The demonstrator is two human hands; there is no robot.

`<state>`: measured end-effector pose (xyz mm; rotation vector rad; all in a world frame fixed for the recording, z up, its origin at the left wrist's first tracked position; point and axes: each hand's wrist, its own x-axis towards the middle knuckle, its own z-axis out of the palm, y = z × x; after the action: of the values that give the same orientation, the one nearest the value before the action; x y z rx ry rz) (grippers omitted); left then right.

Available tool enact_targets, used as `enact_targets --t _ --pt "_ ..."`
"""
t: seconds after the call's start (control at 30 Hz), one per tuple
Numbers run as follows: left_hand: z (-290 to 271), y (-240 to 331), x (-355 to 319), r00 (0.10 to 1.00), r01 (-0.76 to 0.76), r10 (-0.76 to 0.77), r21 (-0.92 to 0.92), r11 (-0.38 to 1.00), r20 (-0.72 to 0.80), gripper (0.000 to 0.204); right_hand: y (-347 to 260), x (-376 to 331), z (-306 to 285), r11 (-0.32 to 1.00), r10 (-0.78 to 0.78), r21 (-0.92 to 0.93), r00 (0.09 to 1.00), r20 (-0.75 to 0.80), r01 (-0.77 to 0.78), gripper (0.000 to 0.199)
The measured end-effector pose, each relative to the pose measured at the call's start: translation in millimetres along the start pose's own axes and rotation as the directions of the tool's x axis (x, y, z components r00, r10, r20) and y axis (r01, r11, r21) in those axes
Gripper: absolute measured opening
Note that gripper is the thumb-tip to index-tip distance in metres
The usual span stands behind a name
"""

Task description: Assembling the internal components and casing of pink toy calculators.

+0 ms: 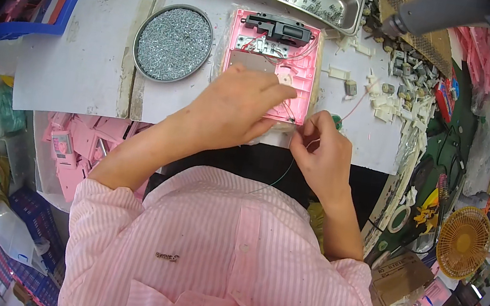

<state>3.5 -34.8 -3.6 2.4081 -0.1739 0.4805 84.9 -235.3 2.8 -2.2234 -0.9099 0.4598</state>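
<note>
A pink plastic case [304,89] lies with its inside facing up on a clear plastic bag at the table's near edge. It holds a black speaker-like module [281,31], a metal plate [260,45] and thin red and pale wires. My left hand [246,100] lies over the case's lower left, fingers curved onto it and thumb at its near edge; whatever is under the fingers is hidden. Beside the near right corner, my right hand [325,155] pinches a thin wire [285,172] that trails toward my shirt. A small round green part [337,121] sits just behind that hand.
Left of the case stands a round dish [174,44] of small screws. A steel tray [313,0] with springs is at the back. Loose white and grey parts [390,98] cover the right side, below a grey tool arm [436,17]. Pink parts [79,148] fill a bin at lower left.
</note>
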Motion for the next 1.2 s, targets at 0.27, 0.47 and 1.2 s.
enact_targets --t 0.27,0.47,1.2 --pt "9 -17 12 0.99 0.103 -0.102 0.001 0.995 0.1 0.009 7 5 -10 0.951 -0.071 0.296 0.996 -0.056 0.084 0.018" --pt "-1 -15 17 0.975 0.042 -0.085 0.204 0.978 0.206 0.014 2 22 -19 0.953 -0.048 0.293 0.993 -0.109 0.078 0.015" --pt "17 -9 28 0.976 0.104 -0.117 0.081 0.991 0.184 0.008 19 -47 4 0.922 -0.3 0.212 0.944 -0.138 0.324 0.005"
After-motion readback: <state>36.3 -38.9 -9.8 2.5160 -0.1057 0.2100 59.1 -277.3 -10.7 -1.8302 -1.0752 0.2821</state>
